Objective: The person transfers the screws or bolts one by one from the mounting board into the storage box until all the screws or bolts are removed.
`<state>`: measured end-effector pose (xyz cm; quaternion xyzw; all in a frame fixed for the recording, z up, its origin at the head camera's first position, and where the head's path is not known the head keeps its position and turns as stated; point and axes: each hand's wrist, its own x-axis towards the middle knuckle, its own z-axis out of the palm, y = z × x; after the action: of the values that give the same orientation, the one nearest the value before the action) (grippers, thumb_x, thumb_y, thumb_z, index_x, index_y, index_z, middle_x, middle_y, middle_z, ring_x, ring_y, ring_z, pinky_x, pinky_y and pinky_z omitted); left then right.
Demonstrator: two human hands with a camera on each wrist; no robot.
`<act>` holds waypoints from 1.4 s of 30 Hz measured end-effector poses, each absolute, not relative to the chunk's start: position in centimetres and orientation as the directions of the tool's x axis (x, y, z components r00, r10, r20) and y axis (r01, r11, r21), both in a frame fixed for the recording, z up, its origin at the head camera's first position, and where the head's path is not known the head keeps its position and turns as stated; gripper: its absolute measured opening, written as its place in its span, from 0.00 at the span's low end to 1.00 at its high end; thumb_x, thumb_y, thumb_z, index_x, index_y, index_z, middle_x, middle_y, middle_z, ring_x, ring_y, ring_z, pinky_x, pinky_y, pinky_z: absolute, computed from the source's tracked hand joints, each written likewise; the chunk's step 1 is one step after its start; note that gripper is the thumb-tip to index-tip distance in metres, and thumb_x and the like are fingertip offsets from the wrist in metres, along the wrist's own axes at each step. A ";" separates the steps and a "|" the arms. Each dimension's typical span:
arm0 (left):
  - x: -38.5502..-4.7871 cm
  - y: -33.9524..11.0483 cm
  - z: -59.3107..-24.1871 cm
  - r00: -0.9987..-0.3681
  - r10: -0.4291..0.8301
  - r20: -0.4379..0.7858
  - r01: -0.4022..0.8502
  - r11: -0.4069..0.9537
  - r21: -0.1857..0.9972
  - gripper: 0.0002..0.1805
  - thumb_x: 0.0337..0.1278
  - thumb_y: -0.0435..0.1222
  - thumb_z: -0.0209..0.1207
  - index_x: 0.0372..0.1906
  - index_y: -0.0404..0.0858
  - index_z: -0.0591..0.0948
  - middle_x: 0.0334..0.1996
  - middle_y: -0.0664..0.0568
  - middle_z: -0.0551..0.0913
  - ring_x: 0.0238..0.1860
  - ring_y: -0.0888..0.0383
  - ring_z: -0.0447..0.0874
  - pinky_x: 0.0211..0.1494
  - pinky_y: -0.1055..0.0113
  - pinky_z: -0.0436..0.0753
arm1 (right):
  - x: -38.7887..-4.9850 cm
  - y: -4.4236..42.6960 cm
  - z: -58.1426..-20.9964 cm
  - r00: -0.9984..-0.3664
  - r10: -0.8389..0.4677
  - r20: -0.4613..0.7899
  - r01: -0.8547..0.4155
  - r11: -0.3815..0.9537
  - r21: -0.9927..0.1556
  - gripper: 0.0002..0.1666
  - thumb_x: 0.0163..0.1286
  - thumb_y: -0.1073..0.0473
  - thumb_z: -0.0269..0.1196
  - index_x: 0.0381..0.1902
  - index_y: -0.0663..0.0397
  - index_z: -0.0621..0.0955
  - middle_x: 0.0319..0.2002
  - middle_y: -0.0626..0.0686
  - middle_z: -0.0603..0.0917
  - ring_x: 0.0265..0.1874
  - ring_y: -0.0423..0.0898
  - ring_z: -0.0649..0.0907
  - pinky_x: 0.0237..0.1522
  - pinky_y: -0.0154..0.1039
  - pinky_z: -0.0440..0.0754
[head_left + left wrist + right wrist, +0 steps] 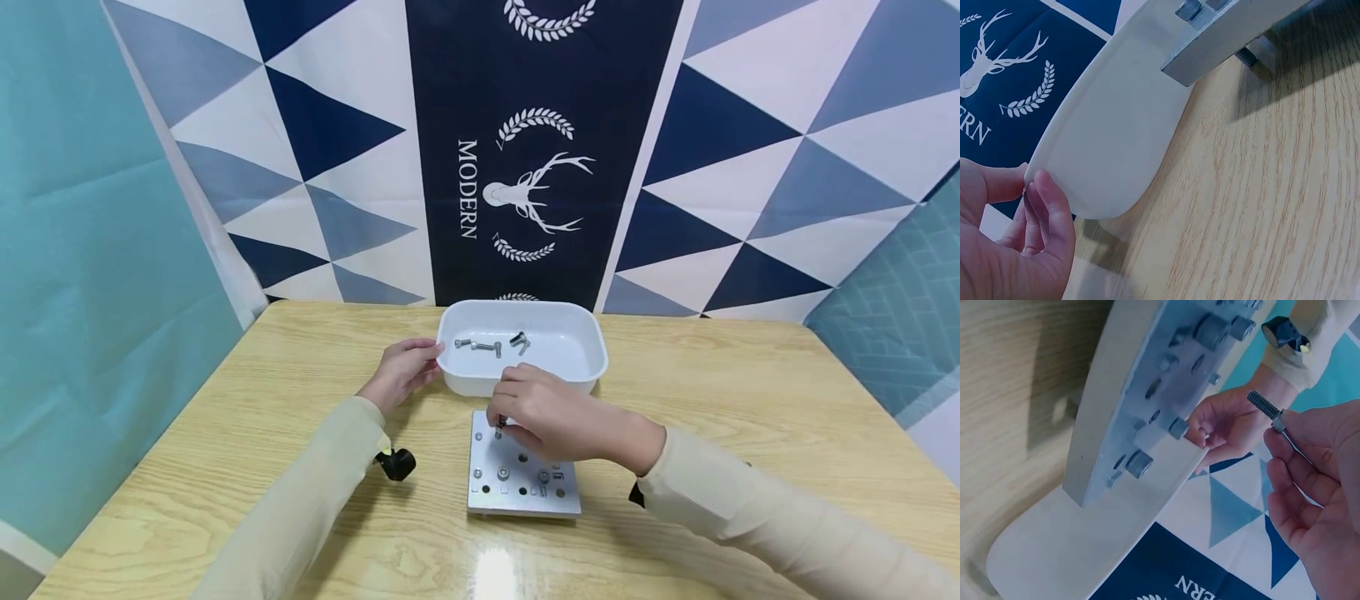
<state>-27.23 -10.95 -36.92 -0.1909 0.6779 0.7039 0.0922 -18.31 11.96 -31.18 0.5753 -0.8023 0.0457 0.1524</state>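
My right hand (543, 410) pinches a small metal bolt (1264, 405) between thumb and fingers, its threaded end sticking out. It is above a silver metal plate (517, 503) with several holes. Several socket-head bolts (1139, 464) stand in that plate, and in the left wrist view a threaded end (1246, 57) pokes out beneath it. My left hand (405, 372) grips the rim of a white plastic tub (572, 350) at its left end, thumb on one side and fingers on the other. Several loose bolts (486, 347) lie inside the tub.
The wooden table (690, 375) carries the tub behind the plate. A patterned cloth (352, 150) hangs at the table's far edge, with a teal cloth (90, 250) on the left. A small black device (397, 464) is worn at my left wrist.
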 end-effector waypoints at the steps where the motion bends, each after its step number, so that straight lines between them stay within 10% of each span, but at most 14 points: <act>1: -27.2 -11.0 -36.9 -0.910 -0.127 -0.394 -0.389 -0.063 0.919 0.18 0.61 0.35 0.61 0.56 0.37 0.77 0.41 0.49 0.79 0.31 0.63 0.77 0.45 0.71 0.82 | -18.5 11.9 -31.1 -0.290 -0.909 0.299 -0.937 0.333 0.107 0.07 0.59 0.63 0.67 0.36 0.49 0.82 0.32 0.42 0.83 0.37 0.40 0.77 0.47 0.35 0.78; 42: -27.1 -11.1 -37.0 -0.915 -0.115 -0.386 -0.382 -0.060 0.922 0.18 0.62 0.36 0.61 0.56 0.38 0.77 0.41 0.49 0.80 0.32 0.64 0.78 0.40 0.75 0.83 | -23.6 11.6 -29.8 -0.391 -0.864 0.317 -0.884 0.448 0.132 0.05 0.56 0.66 0.67 0.31 0.52 0.83 0.29 0.44 0.84 0.33 0.42 0.76 0.42 0.37 0.74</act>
<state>-27.14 -11.13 -37.05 -0.1827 0.6791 0.7046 0.0949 -23.61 11.62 -29.83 0.5246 -0.8333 0.0288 0.1719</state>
